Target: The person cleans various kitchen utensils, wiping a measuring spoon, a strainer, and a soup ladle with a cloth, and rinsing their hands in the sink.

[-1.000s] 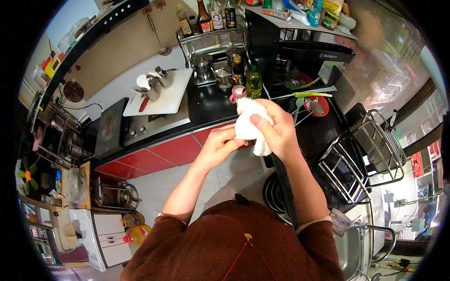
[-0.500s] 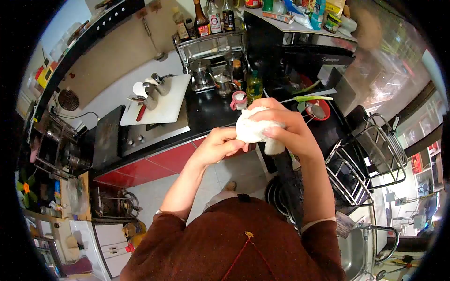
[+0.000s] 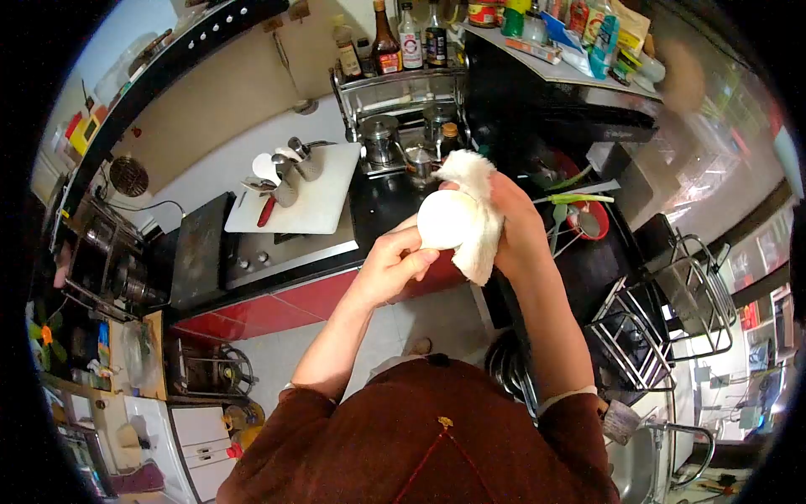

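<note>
A round, glossy white piece of crockery (image 3: 447,220), perhaps a small dish or bowl, is held up in front of my chest. My left hand (image 3: 393,265) pinches its lower left edge between thumb and fingers. Against its right side lies a white cloth (image 3: 478,256), bunched up with one end sticking up and another hanging down. My right hand (image 3: 519,225) is wrapped round the cloth from the right; most of its fingers are hidden behind it. Both hands are above the gap in front of the black counter (image 3: 378,218).
On the left, a white cutting board (image 3: 327,197) bears metal utensil holders (image 3: 287,193) and a red-handled knife (image 3: 266,212). Bottles (image 3: 386,46) top the metal rack behind. To the right are a red bowl (image 3: 600,225), green onions (image 3: 579,198), a wire dish rack (image 3: 630,336) and a sink (image 3: 625,462).
The cloth has shifted from covering the white crockery to its right side, exposing the round face. My right hand has moved slightly right and down. The view has shifted a little.
</note>
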`<control>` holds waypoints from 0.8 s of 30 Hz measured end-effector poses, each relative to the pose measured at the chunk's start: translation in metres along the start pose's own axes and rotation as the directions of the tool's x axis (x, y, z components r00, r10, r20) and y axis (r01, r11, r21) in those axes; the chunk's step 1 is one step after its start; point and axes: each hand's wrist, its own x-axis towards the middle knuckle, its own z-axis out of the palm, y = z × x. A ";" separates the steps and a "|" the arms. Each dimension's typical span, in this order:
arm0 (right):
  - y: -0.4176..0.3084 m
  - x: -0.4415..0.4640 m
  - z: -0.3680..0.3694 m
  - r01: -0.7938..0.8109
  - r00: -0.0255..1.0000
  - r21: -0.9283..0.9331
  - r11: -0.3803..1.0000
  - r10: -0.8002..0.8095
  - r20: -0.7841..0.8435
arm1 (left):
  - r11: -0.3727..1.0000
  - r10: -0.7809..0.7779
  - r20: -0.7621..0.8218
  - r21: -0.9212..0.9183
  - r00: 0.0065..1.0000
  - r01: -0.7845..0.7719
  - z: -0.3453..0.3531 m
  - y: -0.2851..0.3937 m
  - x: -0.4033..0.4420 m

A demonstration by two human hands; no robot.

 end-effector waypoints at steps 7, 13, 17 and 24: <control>0.010 0.007 0.006 0.019 0.980 0.025 0.999 -0.024 0.198 | 0.964 0.101 -0.105 -0.234 0.989 -0.123 -0.005 -0.003 0.003; 0.011 0.000 0.013 0.339 0.939 -0.478 0.810 -0.257 0.229 | 0.956 0.084 -0.255 -0.252 0.963 -0.150 0.001 0.006 -0.001; 0.019 -0.005 0.023 0.596 0.795 -0.704 0.387 -0.411 0.446 | 0.972 0.228 -0.318 0.124 0.920 -0.198 0.004 0.002 -0.001; 0.034 0.001 0.021 0.387 0.852 -0.768 0.510 -0.517 0.086 | 0.942 0.269 -0.263 0.273 0.926 -0.196 0.019 0.008 0.000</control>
